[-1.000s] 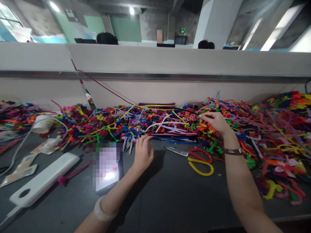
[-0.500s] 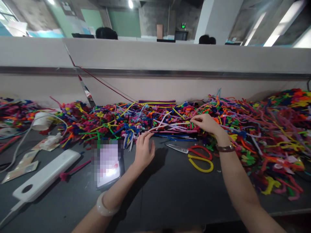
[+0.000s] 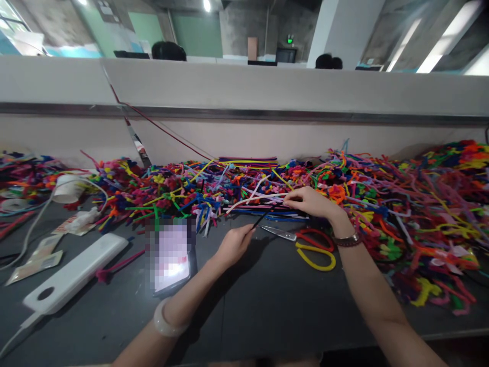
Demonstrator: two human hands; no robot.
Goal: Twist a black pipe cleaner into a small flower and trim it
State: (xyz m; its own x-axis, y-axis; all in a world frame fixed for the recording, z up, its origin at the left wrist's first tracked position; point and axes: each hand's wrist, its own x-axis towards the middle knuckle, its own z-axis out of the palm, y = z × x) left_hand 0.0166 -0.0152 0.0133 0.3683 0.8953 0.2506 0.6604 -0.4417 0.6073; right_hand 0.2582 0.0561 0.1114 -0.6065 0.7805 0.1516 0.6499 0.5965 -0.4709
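My left hand [image 3: 236, 245] is closed on the end of a black stick [image 3: 262, 219], which points up and to the right above the dark table. My right hand [image 3: 307, 202] has thumb and fingers pinched together at the heap's front edge, over long pale pipe cleaners; exactly what lies between the fingertips is too small to make out. A white pipe cleaner [image 3: 240, 202] runs left from near those fingertips. Scissors with one red and one yellow handle [image 3: 315, 258] lie on the table below my right hand, their blades toward my left hand.
Colourful pipe cleaners [image 3: 171, 191] are heaped along the white partition [image 3: 244, 92]. On the left lie a lit phone [image 3: 173, 260], a white glue gun-like device [image 3: 76, 272], a white cup [image 3: 68, 189] and small packets [image 3: 36, 260]. Heads of people show beyond the partition.
My left hand has left the white pipe cleaner, moved slightly right and down, and taken hold of the black stick. My right hand has shifted left and slightly down.
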